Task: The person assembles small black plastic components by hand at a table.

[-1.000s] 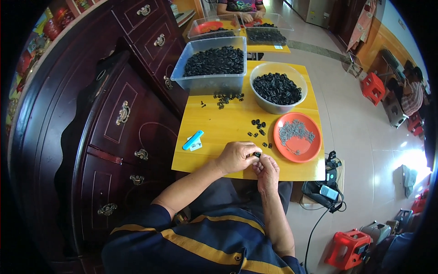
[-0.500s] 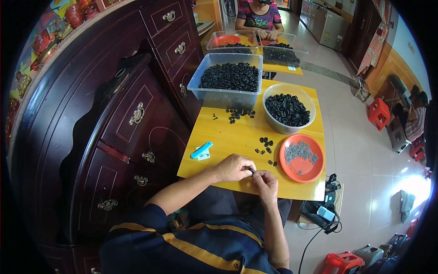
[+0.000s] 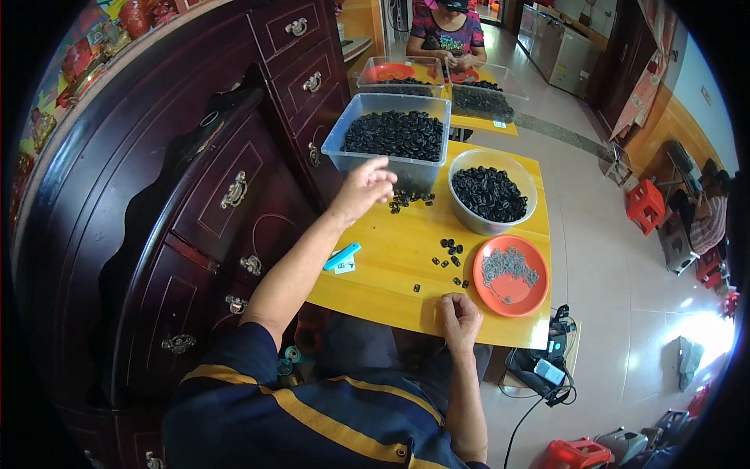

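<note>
My left hand [image 3: 364,192] is raised in front of the clear bluish bin [image 3: 422,166], its fingers apart and nothing seen in them. That bin is heaped with small black plastic parts [image 3: 394,134], and a loose cluster of the same parts [image 3: 406,202] lies by its front wall. Close to the table's front edge, my right hand [image 3: 462,319] is closed; whatever its fingers hold is hidden. Several black pieces [image 3: 451,248] lie beyond it, with a single black piece [image 3: 416,288] off to their left. An orange plate [image 3: 539,301] beside my right hand bears small grey pins [image 3: 508,266].
A round clear tub [image 3: 491,225] of black parts stands behind the plate. A light blue cutter-like tool [image 3: 342,256] lies at the table's left. Dark wooden drawers [image 3: 211,195] border the left side. Across from me, a person [image 3: 447,39] sits behind more clear bins [image 3: 483,102].
My left hand has left my right hand and moved up and left to the bluish bin. A black piece now lies alone on the table. My right hand stays near the front edge.
</note>
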The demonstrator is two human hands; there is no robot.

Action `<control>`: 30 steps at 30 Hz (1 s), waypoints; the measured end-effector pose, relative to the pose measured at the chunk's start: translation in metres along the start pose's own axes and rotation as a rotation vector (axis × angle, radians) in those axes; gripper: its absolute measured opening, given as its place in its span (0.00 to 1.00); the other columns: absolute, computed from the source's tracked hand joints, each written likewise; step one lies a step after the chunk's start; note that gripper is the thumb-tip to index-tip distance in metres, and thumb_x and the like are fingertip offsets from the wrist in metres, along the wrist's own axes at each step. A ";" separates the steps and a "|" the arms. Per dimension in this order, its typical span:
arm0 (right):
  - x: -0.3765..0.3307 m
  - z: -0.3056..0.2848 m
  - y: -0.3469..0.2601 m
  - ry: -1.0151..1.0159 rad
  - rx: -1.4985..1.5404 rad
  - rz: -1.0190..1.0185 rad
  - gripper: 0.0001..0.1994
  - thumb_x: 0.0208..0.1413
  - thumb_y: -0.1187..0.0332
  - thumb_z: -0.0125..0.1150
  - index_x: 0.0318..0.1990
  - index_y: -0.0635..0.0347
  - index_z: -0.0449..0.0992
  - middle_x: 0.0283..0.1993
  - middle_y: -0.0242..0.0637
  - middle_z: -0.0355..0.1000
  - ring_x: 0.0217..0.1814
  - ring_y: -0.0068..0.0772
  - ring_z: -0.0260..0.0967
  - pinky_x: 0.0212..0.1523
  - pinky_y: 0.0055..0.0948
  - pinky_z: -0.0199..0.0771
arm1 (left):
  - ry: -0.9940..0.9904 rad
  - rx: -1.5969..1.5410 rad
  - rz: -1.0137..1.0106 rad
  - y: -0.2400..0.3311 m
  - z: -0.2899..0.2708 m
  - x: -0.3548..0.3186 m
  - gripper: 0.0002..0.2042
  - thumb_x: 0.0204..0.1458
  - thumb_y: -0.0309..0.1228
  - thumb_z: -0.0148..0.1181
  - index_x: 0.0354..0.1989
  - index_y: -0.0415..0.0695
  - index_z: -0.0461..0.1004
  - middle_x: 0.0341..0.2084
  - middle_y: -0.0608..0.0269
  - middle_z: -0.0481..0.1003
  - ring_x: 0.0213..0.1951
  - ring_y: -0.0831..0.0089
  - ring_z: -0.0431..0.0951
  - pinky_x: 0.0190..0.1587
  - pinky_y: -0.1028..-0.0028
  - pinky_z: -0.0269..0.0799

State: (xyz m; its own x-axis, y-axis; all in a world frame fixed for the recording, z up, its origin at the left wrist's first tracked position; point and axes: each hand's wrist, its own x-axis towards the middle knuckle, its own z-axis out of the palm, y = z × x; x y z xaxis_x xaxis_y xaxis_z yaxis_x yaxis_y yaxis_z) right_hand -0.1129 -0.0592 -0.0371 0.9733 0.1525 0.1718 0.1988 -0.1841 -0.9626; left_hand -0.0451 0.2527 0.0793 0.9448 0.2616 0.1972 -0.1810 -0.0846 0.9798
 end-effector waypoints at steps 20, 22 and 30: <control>-0.001 0.000 -0.006 0.018 -0.117 -0.149 0.03 0.55 0.74 0.63 0.32 0.65 0.78 0.25 0.39 0.72 0.25 0.28 0.71 0.29 0.26 0.70 | -0.389 0.730 0.206 -0.075 0.100 -0.055 0.14 0.50 0.27 0.63 0.46 0.43 0.78 0.31 0.57 0.79 0.32 0.64 0.80 0.38 0.68 0.76; -0.002 0.000 -0.009 -0.010 -0.081 -0.110 0.03 0.54 0.74 0.63 0.32 0.65 0.78 0.26 0.40 0.73 0.25 0.30 0.72 0.30 0.26 0.71 | -0.391 0.787 0.249 -0.078 0.112 -0.049 0.14 0.50 0.28 0.62 0.46 0.44 0.78 0.32 0.56 0.78 0.34 0.59 0.80 0.40 0.65 0.77; 0.000 0.000 -0.006 0.004 -0.068 -0.116 0.03 0.55 0.74 0.63 0.32 0.64 0.77 0.25 0.39 0.72 0.24 0.29 0.71 0.29 0.27 0.71 | -0.382 0.864 0.284 -0.085 0.120 -0.049 0.12 0.54 0.31 0.58 0.45 0.46 0.80 0.38 0.56 0.77 0.41 0.55 0.79 0.44 0.61 0.75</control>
State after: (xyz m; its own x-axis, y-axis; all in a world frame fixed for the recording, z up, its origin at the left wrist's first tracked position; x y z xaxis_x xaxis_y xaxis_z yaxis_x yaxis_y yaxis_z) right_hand -0.1141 -0.0586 -0.0311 0.9437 0.1729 0.2819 0.3170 -0.2305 -0.9200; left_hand -0.0428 0.1317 -0.0174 0.9492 -0.1927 0.2486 -0.2970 -0.8094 0.5066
